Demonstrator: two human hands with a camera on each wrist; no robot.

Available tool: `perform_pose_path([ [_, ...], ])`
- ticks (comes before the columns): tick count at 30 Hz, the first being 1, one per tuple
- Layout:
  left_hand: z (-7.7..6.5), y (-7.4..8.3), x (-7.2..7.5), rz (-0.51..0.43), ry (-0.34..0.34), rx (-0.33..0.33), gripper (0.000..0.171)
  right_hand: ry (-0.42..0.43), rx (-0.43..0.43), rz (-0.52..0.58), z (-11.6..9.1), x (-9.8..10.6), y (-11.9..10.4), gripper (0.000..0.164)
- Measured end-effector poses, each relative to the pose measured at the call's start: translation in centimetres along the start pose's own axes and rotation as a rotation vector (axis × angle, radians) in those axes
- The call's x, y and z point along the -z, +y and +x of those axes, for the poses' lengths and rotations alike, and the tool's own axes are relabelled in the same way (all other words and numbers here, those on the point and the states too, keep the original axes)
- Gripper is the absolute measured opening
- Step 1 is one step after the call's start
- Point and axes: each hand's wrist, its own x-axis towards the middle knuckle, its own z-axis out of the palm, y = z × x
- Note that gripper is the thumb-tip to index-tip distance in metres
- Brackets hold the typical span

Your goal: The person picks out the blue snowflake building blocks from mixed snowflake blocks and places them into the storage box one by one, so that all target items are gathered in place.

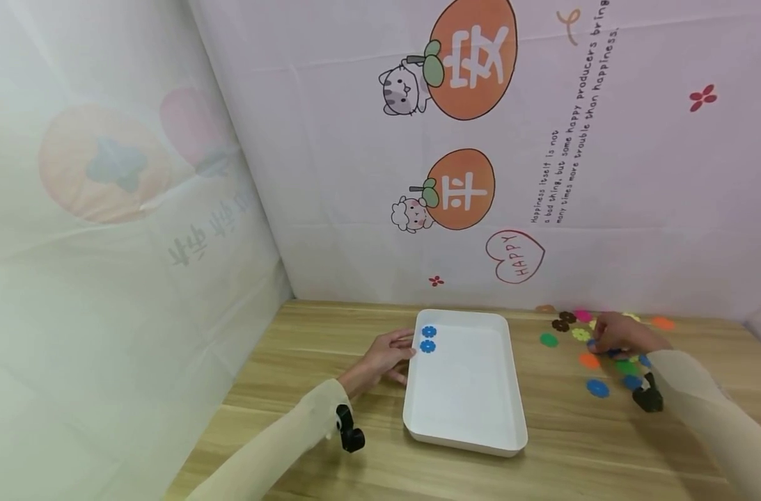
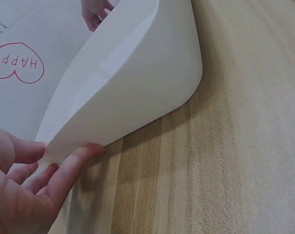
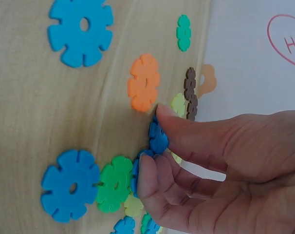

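Note:
A white rectangular tray (image 1: 464,390) stands on the wooden table, two blue flower-shaped discs (image 1: 428,339) lying in its far left corner. At the tray's left side, my left hand (image 1: 385,356) holds the edge, fingers at the rim and outer wall (image 2: 118,102). Over to the right, my right hand (image 1: 627,334) pinches a blue flower-shaped disc (image 3: 158,136) between thumb and fingers, just above a scatter of similar discs. Another blue disc sits close to its fingertips, partly hidden. An orange disc (image 3: 144,83) and a green disc (image 3: 115,184) lie nearby.
Several more notched discs lie right of the tray: blue (image 1: 597,387), green (image 1: 548,339), brown (image 1: 567,316), pink (image 1: 583,315) and orange (image 1: 663,323). A printed white cloth (image 1: 355,209) rises behind the table, and another cloth (image 1: 104,313) hangs at the left.

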Motion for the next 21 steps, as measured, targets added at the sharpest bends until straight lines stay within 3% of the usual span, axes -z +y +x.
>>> perform_pose_path([
  [6, 0.13, 0.05, 0.20, 0.005, -0.008, 0.020, 0.052, -0.021, -0.041, -0.015, 0.16, 0.30, -0.43, 0.020],
  [16, 0.13, 0.02, 0.27, 0.006, -0.015, 0.014, 0.052, -0.010, -0.031, 0.001, -0.31, 0.40, -0.37, 0.019],
  [21, 0.08, -0.11, 0.23, 0.000, -0.021, 0.018, 0.052, -0.033, -0.029, 0.081, -0.38, 1.00, -0.02, 0.011],
])
